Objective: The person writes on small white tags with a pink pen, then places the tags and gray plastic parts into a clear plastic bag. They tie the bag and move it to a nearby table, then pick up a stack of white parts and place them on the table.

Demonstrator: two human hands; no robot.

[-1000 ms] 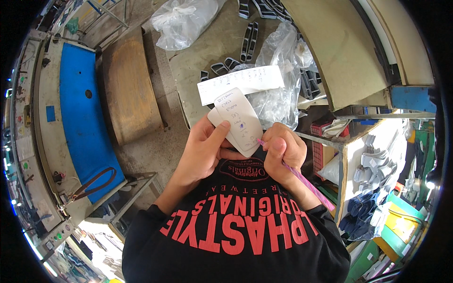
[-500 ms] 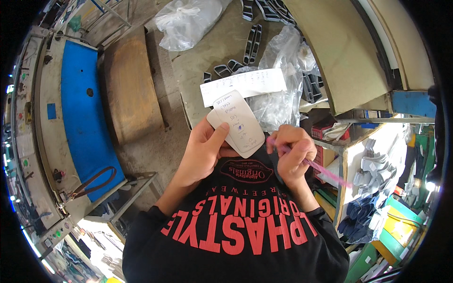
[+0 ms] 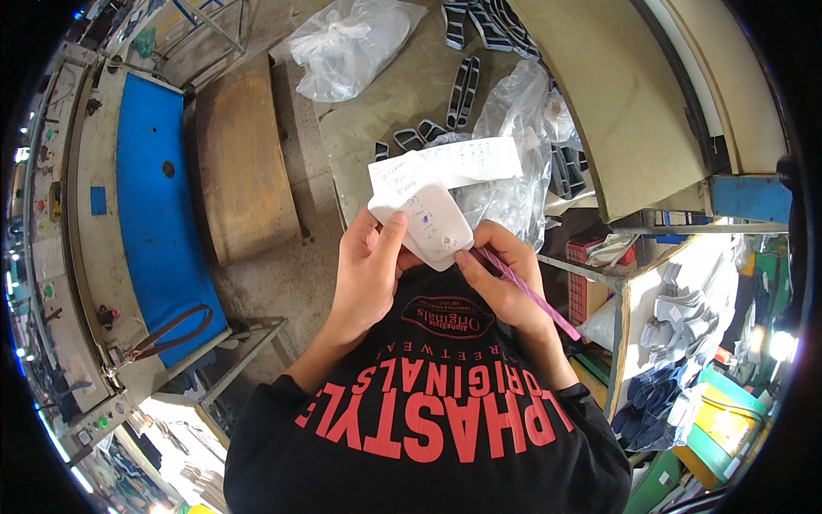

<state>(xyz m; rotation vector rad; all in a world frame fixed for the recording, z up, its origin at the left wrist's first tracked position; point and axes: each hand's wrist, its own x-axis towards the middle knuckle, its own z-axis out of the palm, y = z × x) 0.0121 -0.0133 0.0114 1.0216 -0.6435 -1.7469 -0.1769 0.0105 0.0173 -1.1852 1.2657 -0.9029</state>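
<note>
A small stack of white cards point(image 3: 441, 224) with rounded corners and handwriting on top is held up in front of my chest. My left hand point(image 3: 364, 265) grips its left side, the thumb lying on the top face and the fingers hidden underneath. My right hand point(image 3: 507, 278) is closed at the lower right corner, with the thumb at the card edge. A thin pink strip point(image 3: 538, 298) runs through that same hand and sticks out toward the lower right. Just beyond the cards lies a long white paper sheet point(image 3: 484, 161) with writing, partly covered by them.
Ahead is a worktable point(image 3: 360, 120) carrying a clear plastic bag point(image 3: 347, 47), more crumpled plastic point(image 3: 505, 197) and black-and-grey strip pieces point(image 3: 462, 92). A blue-topped machine bed point(image 3: 158, 188) stands left beside a brown board point(image 3: 244, 163). Stacked grey pieces point(image 3: 681, 313) sit on a right-hand shelf.
My right hand has moved left and up to the card stack's lower corner, bringing the pink strip along. The cards have tilted slightly in my left hand.
</note>
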